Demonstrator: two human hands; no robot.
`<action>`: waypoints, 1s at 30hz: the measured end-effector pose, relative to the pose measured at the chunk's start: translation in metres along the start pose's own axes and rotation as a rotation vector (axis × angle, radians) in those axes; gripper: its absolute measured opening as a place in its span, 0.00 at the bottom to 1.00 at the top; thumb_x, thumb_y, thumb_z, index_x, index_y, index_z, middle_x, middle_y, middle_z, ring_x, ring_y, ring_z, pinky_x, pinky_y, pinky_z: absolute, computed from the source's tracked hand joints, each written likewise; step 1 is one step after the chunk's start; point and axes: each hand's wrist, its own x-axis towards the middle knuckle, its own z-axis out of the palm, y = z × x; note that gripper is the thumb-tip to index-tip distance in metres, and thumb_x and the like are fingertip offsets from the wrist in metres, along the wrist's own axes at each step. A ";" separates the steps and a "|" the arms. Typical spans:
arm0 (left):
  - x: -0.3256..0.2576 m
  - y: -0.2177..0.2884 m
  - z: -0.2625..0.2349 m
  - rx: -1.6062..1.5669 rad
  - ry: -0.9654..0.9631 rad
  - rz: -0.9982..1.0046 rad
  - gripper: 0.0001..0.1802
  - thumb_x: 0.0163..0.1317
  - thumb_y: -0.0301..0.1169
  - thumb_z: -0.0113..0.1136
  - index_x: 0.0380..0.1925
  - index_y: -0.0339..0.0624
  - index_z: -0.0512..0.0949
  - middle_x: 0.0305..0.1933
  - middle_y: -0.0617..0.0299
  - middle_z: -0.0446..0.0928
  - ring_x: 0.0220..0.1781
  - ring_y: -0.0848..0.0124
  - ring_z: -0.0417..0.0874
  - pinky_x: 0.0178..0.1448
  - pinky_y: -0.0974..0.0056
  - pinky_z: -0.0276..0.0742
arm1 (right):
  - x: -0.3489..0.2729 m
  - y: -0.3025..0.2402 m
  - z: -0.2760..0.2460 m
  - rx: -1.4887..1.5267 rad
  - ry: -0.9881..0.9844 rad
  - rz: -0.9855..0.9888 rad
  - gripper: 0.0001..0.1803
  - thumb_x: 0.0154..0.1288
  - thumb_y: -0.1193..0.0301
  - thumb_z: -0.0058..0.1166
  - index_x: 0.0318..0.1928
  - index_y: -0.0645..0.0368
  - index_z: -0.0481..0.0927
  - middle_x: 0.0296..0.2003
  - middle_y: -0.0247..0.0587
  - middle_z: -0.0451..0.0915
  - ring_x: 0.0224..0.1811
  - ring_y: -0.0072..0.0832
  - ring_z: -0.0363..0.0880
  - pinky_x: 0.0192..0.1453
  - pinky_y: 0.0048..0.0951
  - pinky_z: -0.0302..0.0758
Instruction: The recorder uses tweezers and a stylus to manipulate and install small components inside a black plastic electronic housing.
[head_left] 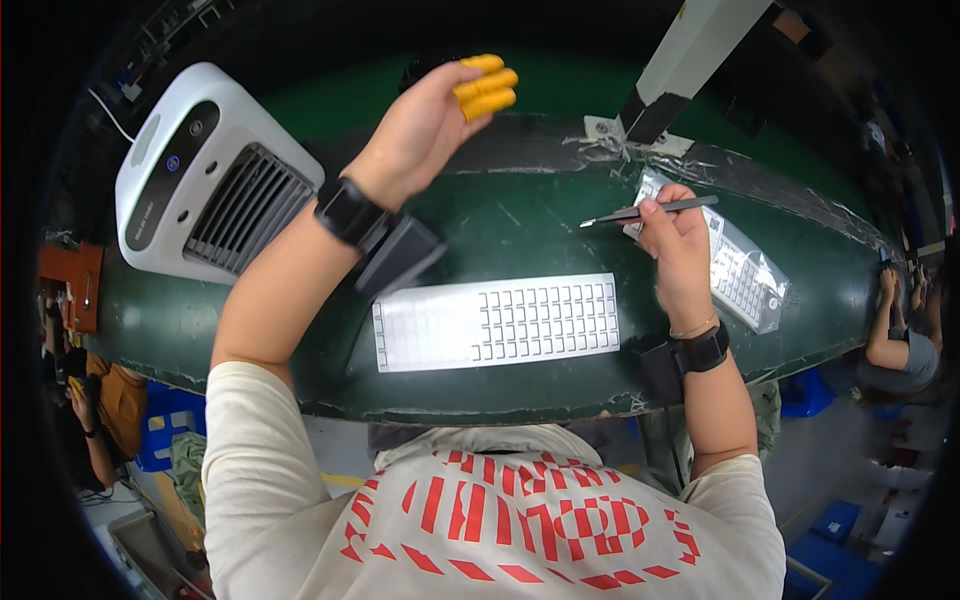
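Observation:
My left hand (425, 125) is raised over the far side of the table, its fingers stretched out, with yellow finger cots on several of them. Nothing shows in it. Dark tweezers (680, 205) are pinched in my right hand (678, 245), their light tip pointing left. Below and between my hands a white sheet (550, 318) lies flat, its right part and left edge marked with rows of small dark-outlined cells; the area between looks plain white. Partly behind my right hand lies a clear plastic bag (765, 285) holding similar printed sheets.
A white fan-like appliance (160, 220) with a dark grille stands at the left, beside my left forearm. A pale post (690, 60) rises from the far edge of the green table (500, 235). A black strap with a dark box sits on each wrist. Other people are at both sides.

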 end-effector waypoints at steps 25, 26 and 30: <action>-0.116 -0.047 -0.026 -0.333 -0.066 -0.408 0.20 0.57 0.43 0.29 0.25 0.40 0.67 0.18 0.61 0.67 0.20 0.71 0.65 0.30 0.68 0.62 | -0.039 0.025 0.073 -0.137 -0.151 0.241 0.12 0.54 0.79 0.46 0.35 0.60 0.57 0.24 0.37 0.71 0.22 0.18 0.72 0.23 0.14 0.69; -0.116 -0.049 -0.028 -0.328 -0.084 -0.413 0.20 0.57 0.44 0.29 0.25 0.40 0.67 0.18 0.60 0.68 0.20 0.71 0.66 0.30 0.68 0.62 | -0.039 0.027 0.072 -0.140 -0.153 0.252 0.12 0.54 0.79 0.46 0.35 0.60 0.57 0.24 0.37 0.71 0.22 0.18 0.72 0.23 0.14 0.69; -0.115 -0.049 -0.030 -0.325 -0.090 -0.412 0.21 0.57 0.44 0.30 0.26 0.40 0.67 0.19 0.60 0.68 0.20 0.70 0.66 0.30 0.68 0.62 | -0.039 0.028 0.073 -0.232 -0.175 0.199 0.12 0.54 0.79 0.46 0.35 0.60 0.56 0.24 0.38 0.71 0.19 0.17 0.71 0.22 0.13 0.67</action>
